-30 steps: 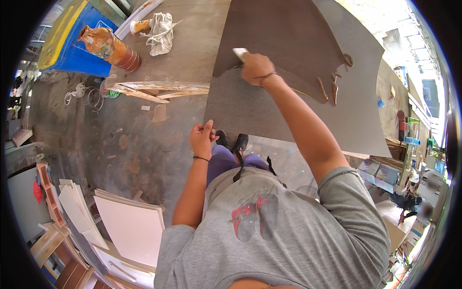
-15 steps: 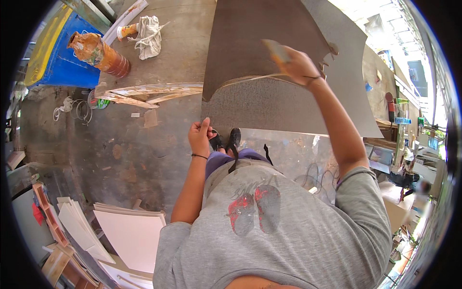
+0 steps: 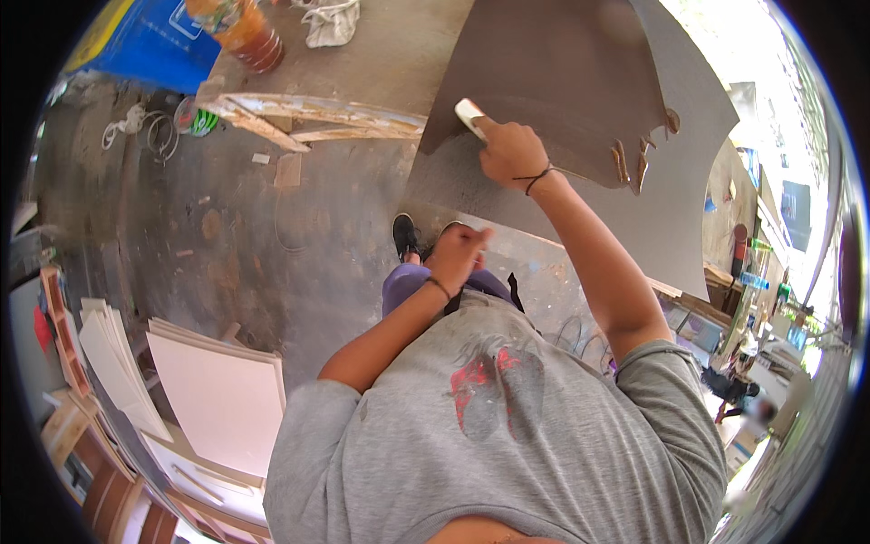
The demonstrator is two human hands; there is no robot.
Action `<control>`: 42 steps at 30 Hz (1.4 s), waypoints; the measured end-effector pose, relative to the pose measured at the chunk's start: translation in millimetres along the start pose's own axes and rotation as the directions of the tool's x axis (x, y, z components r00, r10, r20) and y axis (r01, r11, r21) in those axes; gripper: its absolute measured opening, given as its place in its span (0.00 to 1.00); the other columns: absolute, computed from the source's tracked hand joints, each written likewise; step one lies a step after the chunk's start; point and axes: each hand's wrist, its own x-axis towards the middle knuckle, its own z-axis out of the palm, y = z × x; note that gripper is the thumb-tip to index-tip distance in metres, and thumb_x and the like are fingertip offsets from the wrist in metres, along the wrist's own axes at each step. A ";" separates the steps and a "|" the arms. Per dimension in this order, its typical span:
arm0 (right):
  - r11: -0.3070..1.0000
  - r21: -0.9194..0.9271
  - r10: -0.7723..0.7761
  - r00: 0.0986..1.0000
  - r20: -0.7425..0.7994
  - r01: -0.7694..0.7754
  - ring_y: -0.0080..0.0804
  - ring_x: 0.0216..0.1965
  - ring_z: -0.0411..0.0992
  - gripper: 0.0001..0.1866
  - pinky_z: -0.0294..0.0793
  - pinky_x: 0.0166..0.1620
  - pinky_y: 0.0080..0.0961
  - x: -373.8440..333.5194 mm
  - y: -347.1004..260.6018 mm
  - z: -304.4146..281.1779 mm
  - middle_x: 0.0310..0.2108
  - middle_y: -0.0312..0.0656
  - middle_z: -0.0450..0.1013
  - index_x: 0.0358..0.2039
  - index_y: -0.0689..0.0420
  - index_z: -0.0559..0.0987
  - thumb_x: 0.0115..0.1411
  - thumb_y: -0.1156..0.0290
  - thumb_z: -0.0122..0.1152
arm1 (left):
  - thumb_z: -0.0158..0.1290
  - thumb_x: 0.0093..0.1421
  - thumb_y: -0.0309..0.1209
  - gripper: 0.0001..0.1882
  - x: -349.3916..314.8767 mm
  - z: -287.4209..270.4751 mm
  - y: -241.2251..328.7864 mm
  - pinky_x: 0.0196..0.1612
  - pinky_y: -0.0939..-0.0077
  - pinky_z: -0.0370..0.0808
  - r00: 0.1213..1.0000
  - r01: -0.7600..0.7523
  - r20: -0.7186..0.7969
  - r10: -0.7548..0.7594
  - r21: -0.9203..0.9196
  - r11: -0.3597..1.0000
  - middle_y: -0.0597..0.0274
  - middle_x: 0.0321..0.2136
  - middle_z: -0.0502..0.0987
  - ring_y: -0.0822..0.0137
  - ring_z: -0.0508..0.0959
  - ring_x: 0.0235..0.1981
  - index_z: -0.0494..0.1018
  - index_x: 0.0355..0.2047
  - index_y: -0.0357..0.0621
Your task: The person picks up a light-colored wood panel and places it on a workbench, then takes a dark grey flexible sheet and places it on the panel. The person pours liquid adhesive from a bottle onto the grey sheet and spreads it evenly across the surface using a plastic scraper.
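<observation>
My right hand [image 3: 513, 156] is closed around a pale flat spreader [image 3: 468, 116], its blade low over a large grey sheet [image 3: 675, 213]. A wet, dark brown coating [image 3: 566, 72] that looks like glue covers the far part of this sheet. Thick ragged blobs [image 3: 639, 168] of it stand at the right edge of the wet area. Nearer me, the sheet's surface is duller and speckled. My left hand [image 3: 459, 256] hovers in front of my waist, apart from the sheet, with fingers curled in. Whether anything is inside them is hidden.
On the worn wooden table [image 3: 362, 82] at the far left stand a brown-stained plastic bottle [image 3: 245, 36] and a crumpled whitish cloth [image 3: 332, 22]. A blue bin [image 3: 149, 45] is beyond it. White boards [image 3: 217, 390] lean at lower left. A person [image 3: 752, 412] is at far right.
My right hand has swept the spreader leftward and nearer me across the sheet. My left hand has moved right, in front of my waist. The whole view has shifted, with the sheet further right.
</observation>
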 end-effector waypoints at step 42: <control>0.958 0.020 -0.283 0.927 0.248 0.287 0.46 0.40 0.72 0.24 0.73 0.36 0.40 -117.7 76.3 -19.5 0.33 0.58 0.72 0.49 0.57 0.67 0.49 0.70 0.48 | 0.49 0.59 0.39 0.16 16.2 123.9 -61.2 0.25 0.79 0.77 0.932 -0.295 -0.286 0.225 -0.234 0.926 0.59 0.22 0.75 0.73 0.75 0.19 0.70 0.26 0.37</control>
